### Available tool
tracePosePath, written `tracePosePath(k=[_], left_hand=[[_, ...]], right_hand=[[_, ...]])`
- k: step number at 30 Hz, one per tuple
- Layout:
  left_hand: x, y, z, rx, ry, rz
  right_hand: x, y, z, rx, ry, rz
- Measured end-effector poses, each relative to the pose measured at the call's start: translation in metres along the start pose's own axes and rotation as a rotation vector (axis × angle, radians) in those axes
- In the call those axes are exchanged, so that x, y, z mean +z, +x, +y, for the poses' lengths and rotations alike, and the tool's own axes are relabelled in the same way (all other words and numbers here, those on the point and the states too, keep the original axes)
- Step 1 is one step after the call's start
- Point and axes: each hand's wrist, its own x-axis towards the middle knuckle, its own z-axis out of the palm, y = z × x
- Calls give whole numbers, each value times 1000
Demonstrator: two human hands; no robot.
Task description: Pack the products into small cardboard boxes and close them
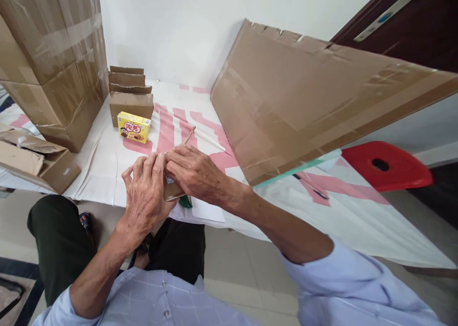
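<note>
At the table's front edge my left hand and my right hand come together over a small folded piece of brown cardboard. The left fingers are curled over its left side, and the right fingers press on its top and right. Most of the cardboard is hidden under the hands; a thin cardboard edge sticks up behind them. Beyond the left hand stands a small yellow printed box. Just below the right hand a green object shows in part, beside a white sheet of paper.
Upright cardboard pieces stand in a row behind the yellow box. A tall taped carton stack and an opened carton are at left. A large cardboard panel leans at right, near a pen and red stool.
</note>
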Motion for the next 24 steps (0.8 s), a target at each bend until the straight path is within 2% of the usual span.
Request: tracePosePath(k=[8,17,24], left_hand=[[0,1,-2,-5,-14,-21],[-1,1,-2,-28,-3,-40],[-1,0,-4,-18,-9,-38]], right_hand=[[-2,-1,-2,15,-59,-70],[3,-2,5,5,21,34],[6,0,5,14,21,20]])
